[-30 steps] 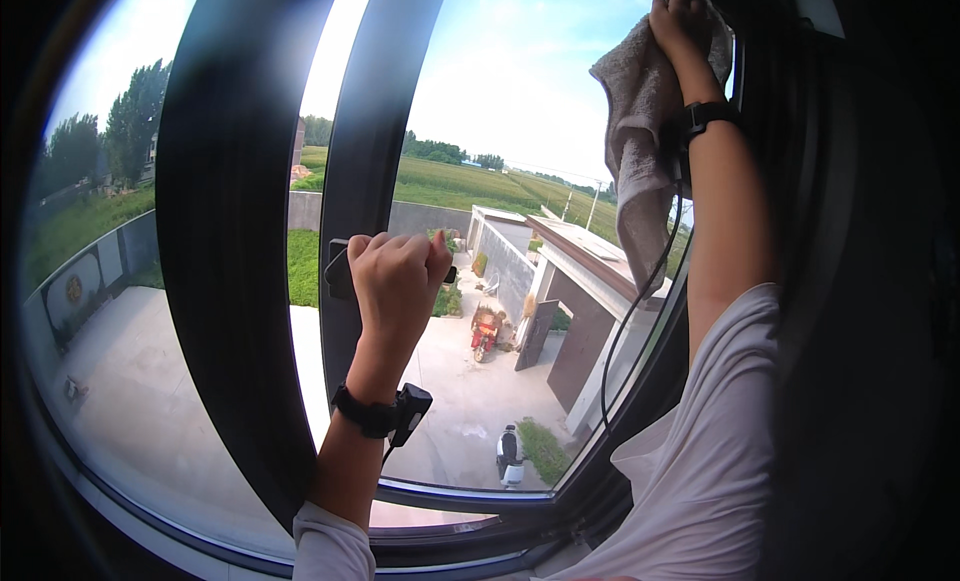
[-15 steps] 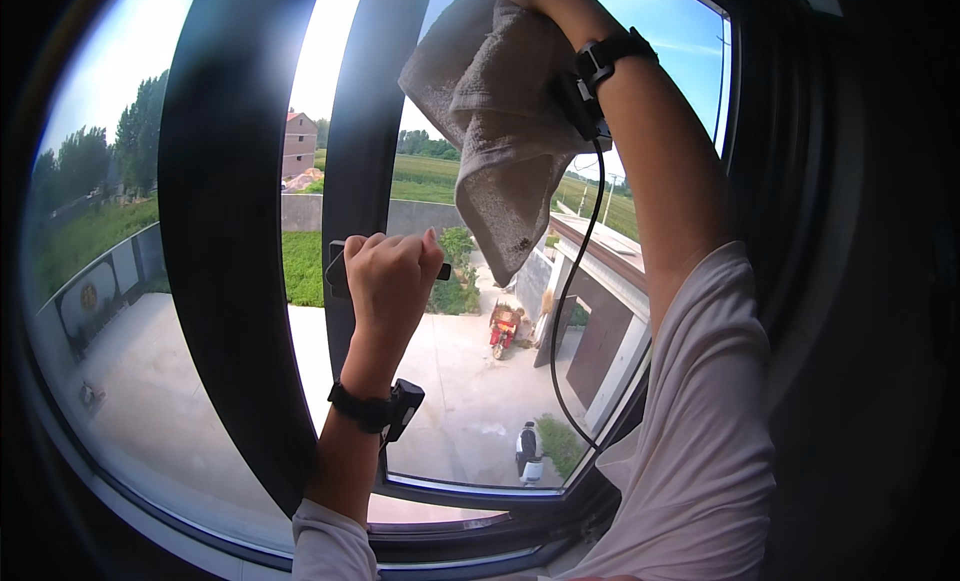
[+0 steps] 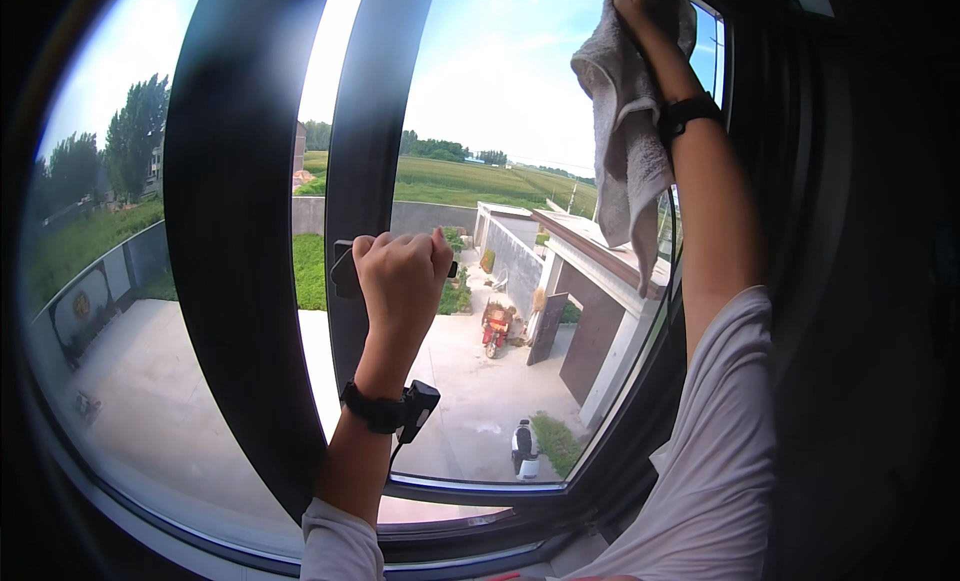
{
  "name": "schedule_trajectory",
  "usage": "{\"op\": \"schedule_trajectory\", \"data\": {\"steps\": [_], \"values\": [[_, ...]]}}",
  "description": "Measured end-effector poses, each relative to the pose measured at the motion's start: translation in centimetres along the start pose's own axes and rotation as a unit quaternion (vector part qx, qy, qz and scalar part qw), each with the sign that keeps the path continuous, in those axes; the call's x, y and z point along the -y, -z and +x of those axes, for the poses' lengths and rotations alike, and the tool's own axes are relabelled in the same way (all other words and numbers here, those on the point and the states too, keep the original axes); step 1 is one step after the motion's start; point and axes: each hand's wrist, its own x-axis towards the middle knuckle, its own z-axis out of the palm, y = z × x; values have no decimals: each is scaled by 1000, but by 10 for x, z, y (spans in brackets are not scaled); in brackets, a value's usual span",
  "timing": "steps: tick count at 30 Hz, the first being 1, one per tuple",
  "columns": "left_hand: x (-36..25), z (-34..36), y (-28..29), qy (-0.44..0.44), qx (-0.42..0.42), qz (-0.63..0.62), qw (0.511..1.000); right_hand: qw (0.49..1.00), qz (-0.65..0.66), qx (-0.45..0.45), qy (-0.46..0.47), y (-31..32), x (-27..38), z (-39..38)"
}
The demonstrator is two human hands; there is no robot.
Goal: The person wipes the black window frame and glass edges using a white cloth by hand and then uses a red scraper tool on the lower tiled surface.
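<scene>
My left hand (image 3: 403, 276) is closed around the dark window handle (image 3: 342, 269) on the frame of the sash, its fingers wrapped over the grip. High at the upper right, my right hand (image 3: 645, 6) grips a grey towel (image 3: 625, 131) against the window pane (image 3: 480, 91). The towel hangs down in folds from the hand, its lower corner pointing downward along my forearm. Its upper part reaches close to the right edge of the sash. A black strap with a small box sits on my left wrist, and a black strap on my right.
A thick dark window post (image 3: 235, 231) stands left of the sash, with another pane beyond it. The lower sash rail (image 3: 480, 496) runs below my arms. Through the glass appear a yard, a red three-wheeler (image 3: 496, 328), a white scooter (image 3: 524, 449) and a field. Dark wall lies right.
My right hand has carried the towel rightward across the pane, from the upper middle to the right side. My left hand keeps its grip on the handle.
</scene>
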Motion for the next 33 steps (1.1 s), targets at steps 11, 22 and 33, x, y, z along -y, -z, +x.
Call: {"op": "schedule_trajectory", "data": {"steps": [11, 22, 33], "values": [[19, -1, 3, -47, 32, 37, 998, 987, 159, 28, 16, -39, 208, -33], [8, 0, 7, -26, 32, 15, 999, 993, -7, -99, 63, 74, -70, -122], [10, 3, 6, -35, 10, 28, 999, 1000, -2, 10, 11, 21, 167, -97]]}}
